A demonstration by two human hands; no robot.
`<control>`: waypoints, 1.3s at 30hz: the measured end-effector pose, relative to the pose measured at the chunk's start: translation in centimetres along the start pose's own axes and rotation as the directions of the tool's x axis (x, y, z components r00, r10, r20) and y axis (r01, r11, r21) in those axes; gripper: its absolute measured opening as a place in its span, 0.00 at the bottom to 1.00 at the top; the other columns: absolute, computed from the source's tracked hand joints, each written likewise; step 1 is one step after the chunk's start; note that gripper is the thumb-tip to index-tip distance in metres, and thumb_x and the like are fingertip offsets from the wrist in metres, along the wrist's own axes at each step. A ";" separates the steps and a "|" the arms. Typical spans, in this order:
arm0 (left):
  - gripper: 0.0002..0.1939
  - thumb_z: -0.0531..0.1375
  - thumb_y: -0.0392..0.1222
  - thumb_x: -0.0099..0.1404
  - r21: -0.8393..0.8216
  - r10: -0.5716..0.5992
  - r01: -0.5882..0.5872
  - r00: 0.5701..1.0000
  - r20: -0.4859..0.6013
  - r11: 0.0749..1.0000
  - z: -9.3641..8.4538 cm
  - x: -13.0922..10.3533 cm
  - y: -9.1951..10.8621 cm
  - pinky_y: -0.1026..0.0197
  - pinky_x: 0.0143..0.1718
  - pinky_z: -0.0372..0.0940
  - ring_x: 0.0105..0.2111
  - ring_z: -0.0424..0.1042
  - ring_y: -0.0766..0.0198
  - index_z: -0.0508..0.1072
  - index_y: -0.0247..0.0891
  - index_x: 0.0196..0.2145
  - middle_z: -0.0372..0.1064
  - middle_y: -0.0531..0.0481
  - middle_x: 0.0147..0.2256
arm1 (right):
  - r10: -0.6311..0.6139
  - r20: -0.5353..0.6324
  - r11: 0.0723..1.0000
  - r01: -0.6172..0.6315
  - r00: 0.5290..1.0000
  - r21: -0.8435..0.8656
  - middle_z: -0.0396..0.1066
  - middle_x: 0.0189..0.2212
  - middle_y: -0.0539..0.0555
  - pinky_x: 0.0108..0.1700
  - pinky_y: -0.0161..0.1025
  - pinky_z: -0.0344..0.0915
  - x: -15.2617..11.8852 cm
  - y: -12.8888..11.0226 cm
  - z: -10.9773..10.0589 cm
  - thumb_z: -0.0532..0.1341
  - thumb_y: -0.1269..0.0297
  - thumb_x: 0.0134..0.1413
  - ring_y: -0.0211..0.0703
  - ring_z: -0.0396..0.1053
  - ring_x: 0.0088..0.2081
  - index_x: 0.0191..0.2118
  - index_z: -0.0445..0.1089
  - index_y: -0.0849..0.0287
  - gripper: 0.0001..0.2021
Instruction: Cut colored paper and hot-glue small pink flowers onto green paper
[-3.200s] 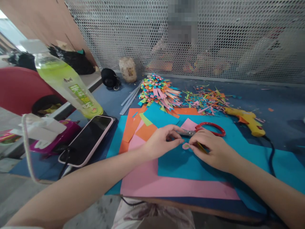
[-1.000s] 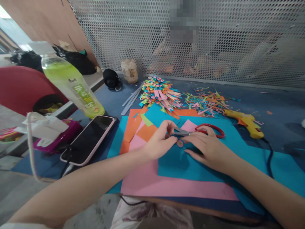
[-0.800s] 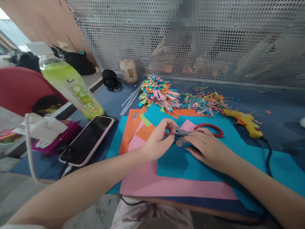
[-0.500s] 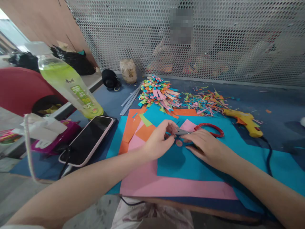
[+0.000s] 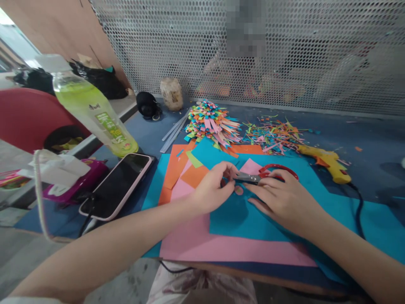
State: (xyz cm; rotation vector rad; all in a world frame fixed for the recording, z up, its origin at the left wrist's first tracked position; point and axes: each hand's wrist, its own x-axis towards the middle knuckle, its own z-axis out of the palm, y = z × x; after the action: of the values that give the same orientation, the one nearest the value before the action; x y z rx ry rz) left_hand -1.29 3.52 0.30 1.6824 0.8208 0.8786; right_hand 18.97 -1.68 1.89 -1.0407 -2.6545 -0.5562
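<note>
My left hand is closed, its thumb and fingers curled together at the tips of a pair of red-handled scissors. What sits between those fingertips, if anything, is too small to make out. My right hand bends over the scissors where the blades meet the red handles, its fingers closed on them and partly hiding the handles. Just under the blades a small pinkish round piece shows between the two hands. Beneath everything lies a large blue paper sheet, on top of a pink sheet.
A fringed paper cone stands behind the hands, beside a heap of paper shreds. A yellow glue gun with a black cord lies right. Left are a phone, a drink bottle and glue sticks.
My right hand has shifted slightly and its fingers lifted, so more of the blades and the pivot shows. My left hand stays nearly in place.
</note>
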 end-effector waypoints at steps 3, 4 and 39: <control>0.08 0.55 0.27 0.59 -0.001 0.000 0.000 1.000 -0.001 1.000 0.0 0.0 0.0 0.63 0.37 0.62 0.37 0.67 0.65 0.64 0.38 0.34 0.64 0.50 0.35 | 0.016 0.016 0.999 -0.016 1.000 -0.035 0.79 0.34 0.58 0.42 0.49 0.57 0.0 -0.3 0.0 0.55 0.73 0.62 0.47 0.73 0.34 0.46 0.72 0.65 0.10; 0.08 0.55 0.27 0.59 0.001 -0.004 0.004 1.000 -0.005 1.000 0.0 0.1 0.1 0.64 0.36 0.62 0.37 0.67 0.65 0.65 0.38 0.34 0.64 0.50 0.35 | 0.022 0.025 0.999 -0.021 0.999 -0.044 0.79 0.34 0.58 0.42 0.49 0.57 -0.1 -0.4 0.0 0.55 0.74 0.62 0.47 0.73 0.34 0.46 0.72 0.65 0.11; 0.13 0.60 0.36 0.62 0.042 0.094 -0.100 0.988 0.120 0.994 -0.1 -0.3 -0.1 0.62 0.40 0.65 0.44 0.71 0.61 0.68 0.36 0.46 0.72 0.44 0.44 | 0.439 -0.104 0.809 -0.342 0.892 0.479 0.80 0.33 0.48 0.35 0.34 0.72 0.2 -0.9 -1.4 0.58 0.71 0.59 0.40 0.77 0.34 0.39 0.73 0.53 0.08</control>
State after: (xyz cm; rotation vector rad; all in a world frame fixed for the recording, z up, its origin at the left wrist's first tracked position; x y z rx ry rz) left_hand -1.57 3.34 0.19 1.8106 0.6899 0.8228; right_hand 18.31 -2.71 2.98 -1.2475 -2.1341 0.0420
